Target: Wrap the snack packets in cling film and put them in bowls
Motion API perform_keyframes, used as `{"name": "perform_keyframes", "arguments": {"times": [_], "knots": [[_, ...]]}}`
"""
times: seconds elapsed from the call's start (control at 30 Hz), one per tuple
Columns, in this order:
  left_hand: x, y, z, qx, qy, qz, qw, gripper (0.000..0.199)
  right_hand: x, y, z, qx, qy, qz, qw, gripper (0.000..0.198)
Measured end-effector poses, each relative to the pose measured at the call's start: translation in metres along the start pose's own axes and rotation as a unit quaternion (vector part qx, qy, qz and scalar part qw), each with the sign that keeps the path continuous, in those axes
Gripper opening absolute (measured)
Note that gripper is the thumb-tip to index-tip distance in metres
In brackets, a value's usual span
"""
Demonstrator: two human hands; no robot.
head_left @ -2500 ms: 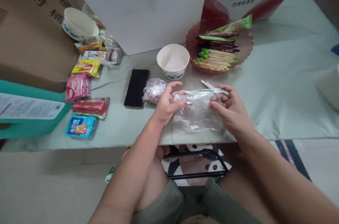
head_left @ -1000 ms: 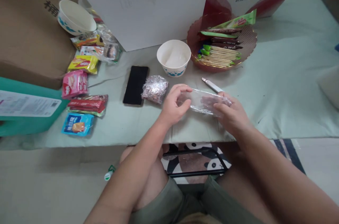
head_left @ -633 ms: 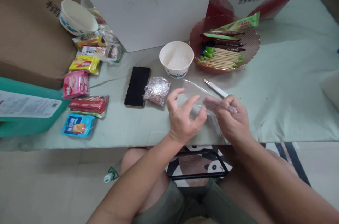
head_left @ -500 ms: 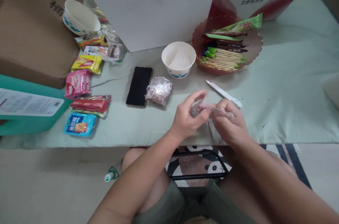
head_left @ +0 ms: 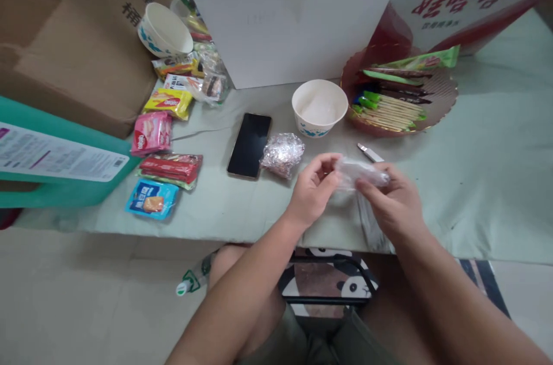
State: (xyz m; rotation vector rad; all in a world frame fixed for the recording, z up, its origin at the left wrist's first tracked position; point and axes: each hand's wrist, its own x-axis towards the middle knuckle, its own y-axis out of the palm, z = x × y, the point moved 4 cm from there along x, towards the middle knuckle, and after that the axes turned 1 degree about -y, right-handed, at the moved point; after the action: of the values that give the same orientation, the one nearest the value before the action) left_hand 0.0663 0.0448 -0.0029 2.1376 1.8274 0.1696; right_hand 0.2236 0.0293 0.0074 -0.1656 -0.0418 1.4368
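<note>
**Clear plastic film (head_left: pixel 360 172) bunched between two hands**

Holding the film over the near part of a pale green tablecloth (head_left: pixel 484 192); gripping its left end with the left hand (head_left: pixel 313 192), fingers curled and partly closed towards the thumb; pinching its right end in the right hand (head_left: pixel 397 198), thumb pressed over the front and fingers bent behind; cannot make out every fold, blurred as it is.

Can see a slim white tool (head_left: pixel 370 152) lying just beyond the right hand and partly hidden by it; also a crinkly wrapped bundle (head_left: pixel 283 155) near the left hand, right beside a dark-screened phone (head_left: pixel 249 145); further back, a white paper bowl (head_left: pixel 313 126) standing upright next to a scalloped pink bowl (head_left: pixel 440 97), with thin sticks (head_left: pixel 391 111) lying inside the latter; well off to the left, a row of snack packs (head_left: pixel 152 199) in yellow, pink, red and blue.
</note>
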Motion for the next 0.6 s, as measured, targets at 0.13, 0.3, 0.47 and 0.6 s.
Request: {"name": "perform_keyframes", "arguments": {"times": [0.13,0.3,0.47,0.6], "knots": [[-0.003,0.006,0.003,0.031,-0.049,0.009,0.998,0.018,-0.003,-0.013,0.009,-0.029,-0.06,-0.139,0.988,0.031],[-0.005,0.01,-0.007,0.175,-0.053,0.101,0.978,0.023,0.025,0.004,0.061,-0.158,-0.213,-0.171,0.949,0.013],[0.0,-0.001,-0.017,0.172,-0.038,0.104,0.979,0.03,0.105,0.056,0.117,-0.402,-0.336,-0.072,0.849,0.013],[0.002,-0.011,-0.021,0.166,-0.04,0.09,0.981,0.031,0.169,0.086,0.103,-0.549,-0.14,0.21,0.797,0.021]]}}
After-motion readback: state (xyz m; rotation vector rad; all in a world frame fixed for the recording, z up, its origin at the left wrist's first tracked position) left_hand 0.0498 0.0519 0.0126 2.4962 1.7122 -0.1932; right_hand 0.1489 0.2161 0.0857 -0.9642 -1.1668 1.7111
